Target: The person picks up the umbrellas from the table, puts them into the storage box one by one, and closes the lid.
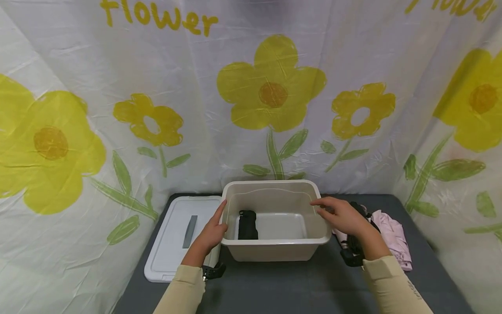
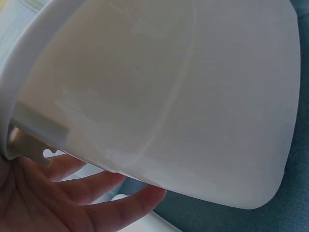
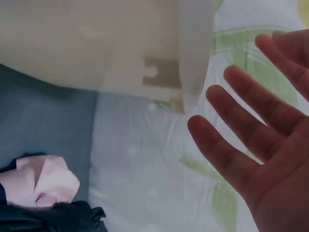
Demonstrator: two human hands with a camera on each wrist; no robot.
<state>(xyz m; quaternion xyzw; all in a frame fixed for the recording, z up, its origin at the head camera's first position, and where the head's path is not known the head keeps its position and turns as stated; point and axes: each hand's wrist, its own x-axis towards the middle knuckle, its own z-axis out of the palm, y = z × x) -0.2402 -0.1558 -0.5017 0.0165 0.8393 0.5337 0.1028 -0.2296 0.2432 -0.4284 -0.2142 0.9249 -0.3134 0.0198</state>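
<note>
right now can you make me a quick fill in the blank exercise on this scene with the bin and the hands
1. The folded black item lies inside the beige ____.
2. The white lid lies flat on the table on the ____ side of the bin.
3. The right hand hovers at the bin's right rim with its fingers ____.
4. The crumpled cloth beside the right hand is pale ____.

Missing words: bin; left; straight; pink

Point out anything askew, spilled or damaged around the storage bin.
Nothing looks damaged or spilled. The beige bin sits upright with a folded black item inside, its lid flat beside it. Only the pink cloth lies crumpled to the right.
</note>
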